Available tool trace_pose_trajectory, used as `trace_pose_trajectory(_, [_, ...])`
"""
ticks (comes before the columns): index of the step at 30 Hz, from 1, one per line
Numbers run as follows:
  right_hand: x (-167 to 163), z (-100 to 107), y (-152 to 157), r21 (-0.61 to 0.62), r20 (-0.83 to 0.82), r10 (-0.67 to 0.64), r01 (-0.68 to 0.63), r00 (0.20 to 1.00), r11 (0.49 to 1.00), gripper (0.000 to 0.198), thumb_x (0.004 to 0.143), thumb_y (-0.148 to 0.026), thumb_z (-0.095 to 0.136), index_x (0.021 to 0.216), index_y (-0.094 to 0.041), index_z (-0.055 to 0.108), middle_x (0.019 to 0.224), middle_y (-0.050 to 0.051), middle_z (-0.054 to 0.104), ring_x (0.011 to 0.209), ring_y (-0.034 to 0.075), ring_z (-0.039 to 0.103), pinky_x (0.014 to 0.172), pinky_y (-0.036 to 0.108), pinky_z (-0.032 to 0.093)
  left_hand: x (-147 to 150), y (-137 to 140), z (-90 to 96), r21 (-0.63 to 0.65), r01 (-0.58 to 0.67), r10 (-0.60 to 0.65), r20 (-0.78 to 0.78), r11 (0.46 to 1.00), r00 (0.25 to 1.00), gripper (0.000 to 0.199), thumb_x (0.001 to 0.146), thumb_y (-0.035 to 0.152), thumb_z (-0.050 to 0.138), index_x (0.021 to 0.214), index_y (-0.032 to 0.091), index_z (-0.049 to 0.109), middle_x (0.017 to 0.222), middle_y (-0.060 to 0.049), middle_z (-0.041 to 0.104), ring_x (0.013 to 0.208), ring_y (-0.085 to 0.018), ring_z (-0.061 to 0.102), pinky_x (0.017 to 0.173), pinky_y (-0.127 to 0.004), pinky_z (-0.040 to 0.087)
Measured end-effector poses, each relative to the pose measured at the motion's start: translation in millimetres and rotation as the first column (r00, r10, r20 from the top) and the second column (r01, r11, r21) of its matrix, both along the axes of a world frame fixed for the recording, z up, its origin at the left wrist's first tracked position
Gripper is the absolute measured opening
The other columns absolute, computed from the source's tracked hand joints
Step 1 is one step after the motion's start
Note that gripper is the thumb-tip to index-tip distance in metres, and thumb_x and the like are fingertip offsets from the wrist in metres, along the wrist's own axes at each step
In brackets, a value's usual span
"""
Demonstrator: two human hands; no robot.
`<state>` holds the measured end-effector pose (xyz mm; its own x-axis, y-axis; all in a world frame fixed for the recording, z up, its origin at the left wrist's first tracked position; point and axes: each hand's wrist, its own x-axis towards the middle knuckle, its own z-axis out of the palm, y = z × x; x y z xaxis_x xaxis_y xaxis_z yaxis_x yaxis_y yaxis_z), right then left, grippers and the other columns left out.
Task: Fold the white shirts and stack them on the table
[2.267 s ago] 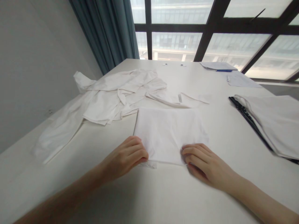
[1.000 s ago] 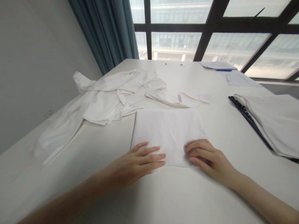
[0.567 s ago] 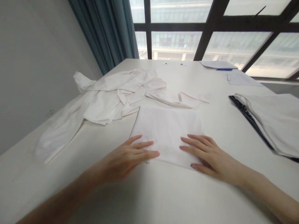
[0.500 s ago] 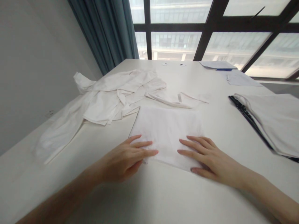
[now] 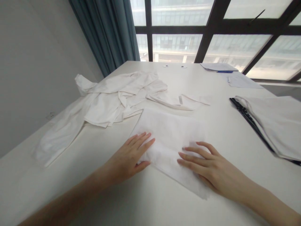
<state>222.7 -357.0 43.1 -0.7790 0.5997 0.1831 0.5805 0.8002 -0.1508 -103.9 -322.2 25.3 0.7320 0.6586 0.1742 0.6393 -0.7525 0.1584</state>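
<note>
A folded white cloth (image 5: 169, 128) lies on the white table in front of me, its near right corner reaching toward my side. Over its left edge rests my left hand (image 5: 134, 153), palm down with the fingers stretched out. My right hand (image 5: 204, 163) lies on the cloth's right part, fingers spread; its thumb is mostly hidden under the hand. Neither hand grips anything. Just beyond the cloth, a narrow white fabric strip (image 5: 171, 103) trails across the table.
Crumpled white garments (image 5: 117, 94) spread over the left side of the table (image 5: 70, 188). To the right, a white cloth stack (image 5: 277, 122) lies on a black item (image 5: 254, 125). Papers (image 5: 218, 66) and a blue pen (image 5: 225, 72) sit at the far right, before the windows.
The cloth's near right corner has shifted toward me and its near edge now slants. My right hand has moved slightly nearer; my left hand has turned, its fingers pointing farther away.
</note>
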Motion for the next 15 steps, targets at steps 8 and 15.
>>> trace_pose_trajectory(8, [-28,24,-22,-0.285,0.009,0.152,-0.143,0.988,0.948,0.046,0.099,-0.020,0.044,0.144,-0.025,0.046,0.137,0.000,0.060,0.132,0.019,0.048,0.121,0.044,0.013,-11,48,5.4,-0.021,-0.197,0.186,-0.244,0.980,0.952,0.066,0.096,0.056,0.044,0.149,0.018,0.036,0.157,-0.012,0.032,0.146,-0.028,0.027,0.117,-0.048,0.023])
trace_pose_trajectory(15, [-32,23,22,-0.319,-0.180,-0.041,-0.019,0.983,0.947,0.039,0.091,-0.008,0.042,0.120,-0.020,0.065,0.122,0.007,0.068,0.120,0.017,0.058,0.104,0.036,0.045,21,61,34.3,-0.153,-0.130,0.090,-0.243,0.980,0.966,0.065,0.087,0.039,0.060,0.144,0.012,0.043,0.159,-0.018,0.024,0.148,-0.028,0.022,0.117,-0.041,0.027])
